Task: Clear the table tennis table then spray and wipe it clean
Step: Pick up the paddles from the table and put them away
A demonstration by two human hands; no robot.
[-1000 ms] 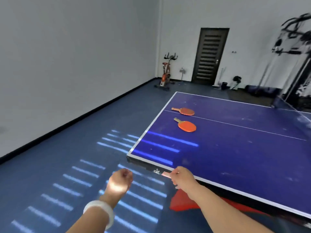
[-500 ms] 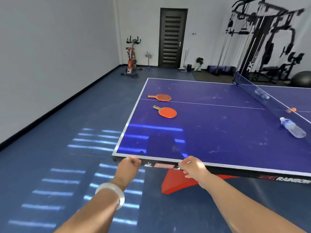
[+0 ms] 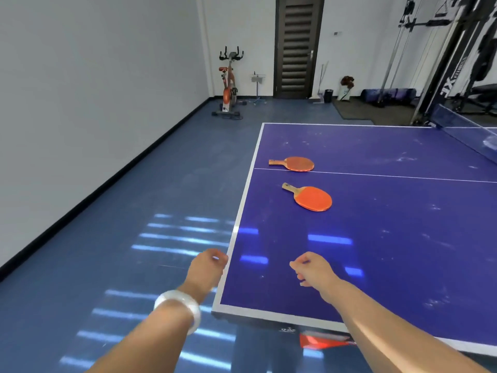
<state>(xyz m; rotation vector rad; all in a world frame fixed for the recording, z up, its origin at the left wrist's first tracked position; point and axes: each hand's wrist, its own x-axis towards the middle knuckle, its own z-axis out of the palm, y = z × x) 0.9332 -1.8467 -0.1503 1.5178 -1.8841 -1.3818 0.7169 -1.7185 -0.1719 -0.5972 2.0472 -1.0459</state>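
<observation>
A: What is seen of the room and the surface?

B: A gym room is shown, with an exercise bike (image 3: 229, 84) by the wall and a dark door (image 3: 297, 45) behind. The blue table tennis table (image 3: 403, 238) is marked with pale smudges. Two orange paddles are laid near its left edge: the far paddle (image 3: 294, 163) just beyond the centre line, the near paddle (image 3: 309, 197) just this side of it, the two near each other but apart.

A: And the hands?

B: Nothing is held. The left hand (image 3: 208, 267) is loosely curled beside the table's left edge; the right hand (image 3: 313, 269) is loosely curled over the near corner.

A: How should the clearing be done?

B: The near paddle is probably best taken by its handle, then the far one, so the surface is left bare before any spraying.
</observation>
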